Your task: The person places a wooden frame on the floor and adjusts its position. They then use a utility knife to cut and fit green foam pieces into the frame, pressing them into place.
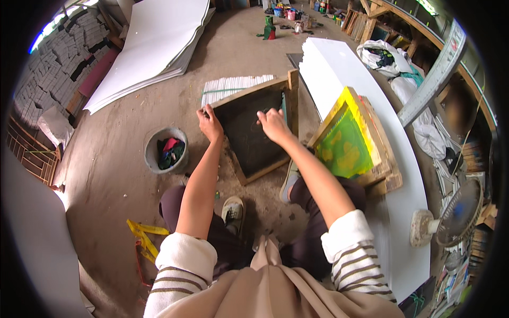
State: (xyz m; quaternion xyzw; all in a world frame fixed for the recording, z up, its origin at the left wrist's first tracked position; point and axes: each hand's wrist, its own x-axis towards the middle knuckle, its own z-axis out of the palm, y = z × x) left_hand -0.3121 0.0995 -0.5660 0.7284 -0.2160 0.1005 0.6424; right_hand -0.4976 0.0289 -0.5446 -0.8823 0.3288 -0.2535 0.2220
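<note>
Two hands are on one wooden-framed screen [253,132], which sits at the centre of the frame, tilted on the concrete floor [122,175] with its far corner raised toward the top of the picture.

1. Left hand [210,123]: I see the fingers curled over the upper-left rail of the frame, closed on the wood.
2. Right hand [273,124]: it rests on the dark mesh near the upper-right rail, fingers bent around something small and dark; I cannot tell what it is, nor how firmly it is held.
3. Handling estimate: the frame looks rigid and moderately light, so the wooden rails are the correct place to take hold. The mesh is thin, stretched fabric; I judge it easy to dent or tear, and it should not bear load.
4. Surroundings: a second screen with yellow-green mesh [347,140] lies right of centre, on the long white board [339,69]. A grey bucket of coloured rags [166,150] stands left of centre, near the left hand. A bundle of white strips [233,85] lies just above the frame. A stack of white sheets [154,47] fills the upper left; a fan [450,217] stands at lower right.
</note>
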